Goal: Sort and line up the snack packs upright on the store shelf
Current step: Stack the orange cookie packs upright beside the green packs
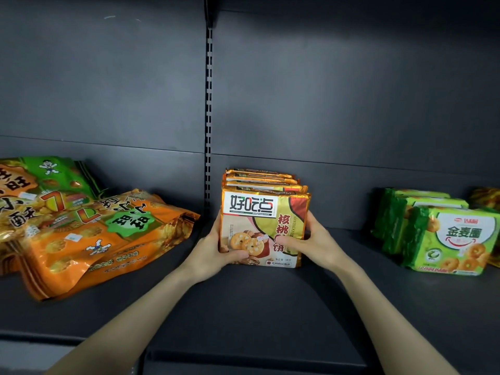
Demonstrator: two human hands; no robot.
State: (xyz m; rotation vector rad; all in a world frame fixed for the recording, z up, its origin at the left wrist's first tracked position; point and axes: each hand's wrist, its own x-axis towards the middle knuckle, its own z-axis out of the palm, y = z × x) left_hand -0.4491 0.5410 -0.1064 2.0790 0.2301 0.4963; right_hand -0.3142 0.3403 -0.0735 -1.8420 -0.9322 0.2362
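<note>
A row of several orange-gold walnut biscuit packs (263, 209) stands upright at the middle of the dark shelf (243, 307). My left hand (216, 253) grips the row's left side, thumb across the front pack. My right hand (311, 243) grips the right side, thumb on the front face too. Orange snack bags (108, 239) and green snack bags (40, 180) lie flat in a loose heap on the left. At the right, green ring-biscuit packs (454, 239) stand upright in a row.
A slotted metal upright (208, 104) divides the dark back panel behind the walnut packs. More orange-yellow packs (487, 198) show at the far right edge. Bare shelf lies in front of the hands and between the middle and right rows.
</note>
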